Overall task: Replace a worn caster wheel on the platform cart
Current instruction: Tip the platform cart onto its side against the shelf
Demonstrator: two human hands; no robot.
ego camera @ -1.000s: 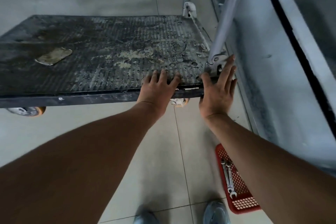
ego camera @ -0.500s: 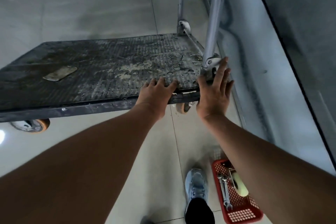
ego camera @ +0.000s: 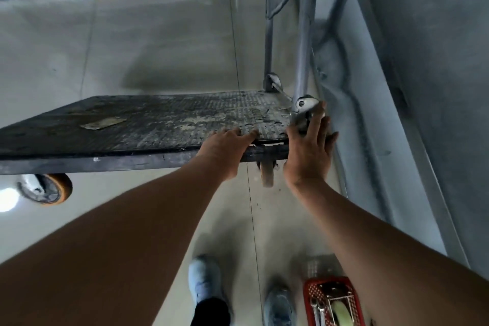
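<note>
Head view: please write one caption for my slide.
Left hand and right hand rest on the platform cart's near edge, beside the handle hinge.

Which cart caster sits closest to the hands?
The edge-on caster under the deck edge, between left hand and right hand; the orange-treaded caster sits far left.
</note>
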